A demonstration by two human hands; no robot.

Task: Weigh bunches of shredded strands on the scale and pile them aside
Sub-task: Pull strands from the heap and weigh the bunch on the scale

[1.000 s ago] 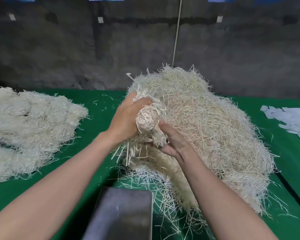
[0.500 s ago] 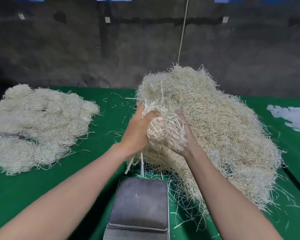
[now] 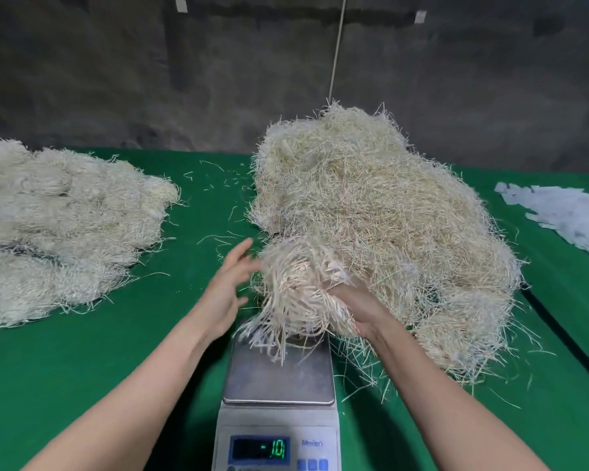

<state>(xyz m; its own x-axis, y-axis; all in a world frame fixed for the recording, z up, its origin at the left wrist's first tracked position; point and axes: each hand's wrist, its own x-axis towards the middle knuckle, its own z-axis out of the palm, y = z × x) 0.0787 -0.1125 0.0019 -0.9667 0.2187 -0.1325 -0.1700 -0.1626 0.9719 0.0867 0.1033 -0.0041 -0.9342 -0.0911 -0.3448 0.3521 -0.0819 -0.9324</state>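
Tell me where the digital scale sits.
Head view, bottom centre: the grey digital scale sits on the green table, nearest the camera, directly before the large pale strand heap.

Pale straw-cream strands (image 3: 371,205), plain green table cover (image 3: 82,351), grey scale pan (image 3: 279,379)

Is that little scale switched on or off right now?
On. The scale has a display showing lit green digits, roughly "-10"; the exact reading is too blurred to be sure of.

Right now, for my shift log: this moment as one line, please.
phase: bunch of strands over scale pan | right hand: holds bunch | left hand: open beside it
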